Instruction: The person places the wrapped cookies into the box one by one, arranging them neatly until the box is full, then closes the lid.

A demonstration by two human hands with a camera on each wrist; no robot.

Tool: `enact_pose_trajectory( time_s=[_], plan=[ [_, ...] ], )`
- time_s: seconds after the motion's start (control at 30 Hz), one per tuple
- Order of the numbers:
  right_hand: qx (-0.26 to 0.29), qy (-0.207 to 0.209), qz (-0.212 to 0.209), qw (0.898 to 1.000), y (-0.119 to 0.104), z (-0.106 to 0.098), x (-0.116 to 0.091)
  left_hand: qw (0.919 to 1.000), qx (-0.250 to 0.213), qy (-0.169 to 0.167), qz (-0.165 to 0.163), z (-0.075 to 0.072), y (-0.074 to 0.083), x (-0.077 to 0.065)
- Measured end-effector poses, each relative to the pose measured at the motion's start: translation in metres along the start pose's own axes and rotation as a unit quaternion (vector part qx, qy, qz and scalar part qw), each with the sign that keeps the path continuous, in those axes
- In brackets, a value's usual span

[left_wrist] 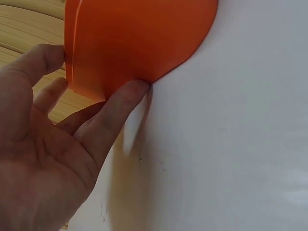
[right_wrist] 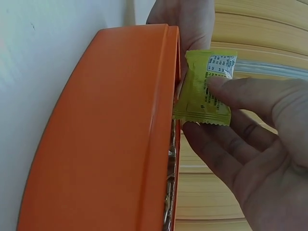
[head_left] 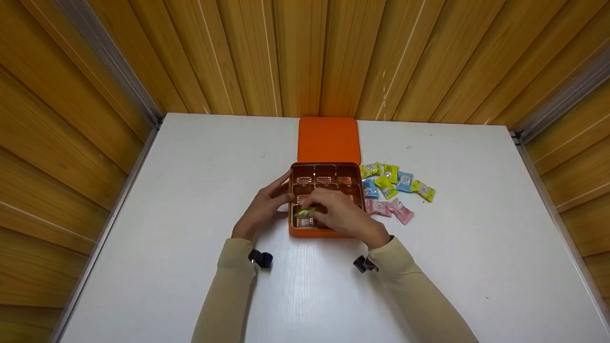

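Note:
An orange tin box (head_left: pixel 312 233) lies open with a clear, compartmented plastic tray (head_left: pixel 324 174) inside. My right hand (head_left: pixel 340 212) reaches over the front half of the tray. Between thumb and fingers it pinches a yellow-green wrapped candy (right_wrist: pixel 199 91), just above the front left compartment. Along the box's left side rests my left hand (head_left: pixel 264 205), its digits fairly straight. In the left wrist view, the fingertips (left_wrist: pixel 139 86) touch the orange wall (left_wrist: pixel 139 43). The right hand hides the middle and front right compartments.
The orange lid (head_left: pixel 329 139) lies behind the box, against its back edge. Right of the box several wrapped candies are scattered: yellow-green (head_left: pixel 423 190), blue (head_left: pixel 405 182) and pink (head_left: pixel 401 211). The white table (head_left: pixel 205 190) meets wood-look walls (head_left: pixel 228 57) at its back and sides.

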State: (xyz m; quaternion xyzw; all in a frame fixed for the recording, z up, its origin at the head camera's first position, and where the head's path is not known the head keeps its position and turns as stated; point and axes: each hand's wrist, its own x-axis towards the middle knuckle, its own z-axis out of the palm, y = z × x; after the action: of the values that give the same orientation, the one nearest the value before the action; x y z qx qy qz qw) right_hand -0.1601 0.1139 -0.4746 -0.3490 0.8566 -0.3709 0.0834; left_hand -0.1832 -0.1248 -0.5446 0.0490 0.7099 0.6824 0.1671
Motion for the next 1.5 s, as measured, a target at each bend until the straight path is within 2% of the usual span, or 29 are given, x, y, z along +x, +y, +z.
enact_pose_trajectory(
  time_s=[0.4,0.77,1.23,1.5],
  plan=[
    [-0.035,-0.048,-0.019,0.998,-0.006,-0.002,0.006,0.9999,0.015,0.005,0.001,0.001,0.000,0.000],
    [-0.072,-0.081,-0.052,0.993,-0.007,-0.002,0.012,1.0000,-0.008,0.000,0.002,0.000,-0.002,0.001],
    [-0.068,-0.106,-0.053,0.991,-0.006,0.000,0.016,1.0000,-0.006,-0.001,0.002,0.000,-0.003,0.001],
    [-0.067,-0.104,-0.057,0.991,-0.005,0.002,0.018,0.9999,-0.009,-0.004,0.005,-0.001,-0.004,0.001]
  ],
)
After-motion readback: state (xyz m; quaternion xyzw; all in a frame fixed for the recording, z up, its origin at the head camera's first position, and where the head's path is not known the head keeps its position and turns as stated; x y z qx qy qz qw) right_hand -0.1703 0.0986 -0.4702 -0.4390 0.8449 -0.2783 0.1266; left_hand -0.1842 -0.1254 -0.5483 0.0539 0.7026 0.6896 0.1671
